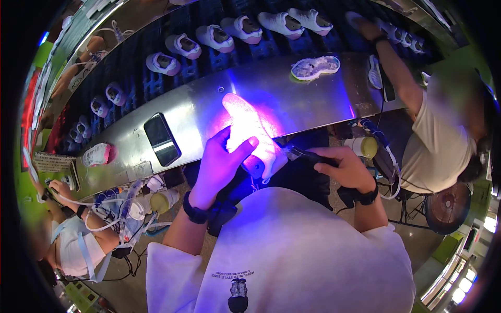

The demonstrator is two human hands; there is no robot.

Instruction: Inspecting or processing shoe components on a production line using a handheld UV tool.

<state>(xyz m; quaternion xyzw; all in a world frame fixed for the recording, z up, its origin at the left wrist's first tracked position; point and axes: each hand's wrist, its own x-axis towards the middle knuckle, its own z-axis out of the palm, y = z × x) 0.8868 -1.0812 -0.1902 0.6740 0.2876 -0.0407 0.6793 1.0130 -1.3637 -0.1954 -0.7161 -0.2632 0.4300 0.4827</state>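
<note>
A shoe (245,122) glows white and pink in strong violet light at the middle of the view, tilted over the near edge of the metal bench. My left hand (222,161) is closed around its near side, thumb on top. In my right hand (347,169) is a slim black-handled tool (308,155). Its dark tip points left at the shoe's side; glare hides whether they touch, and I cannot tell the tool's exact kind.
A dark phone (162,140) lies on the metal bench (195,109). A shoe sole (314,68) sits farther right, a pink-and-white shoe part (98,155) at left. Pale shoes (215,38) line the dark conveyor (141,86) behind. Co-workers sit either side, one arm (399,70) reaching over the conveyor.
</note>
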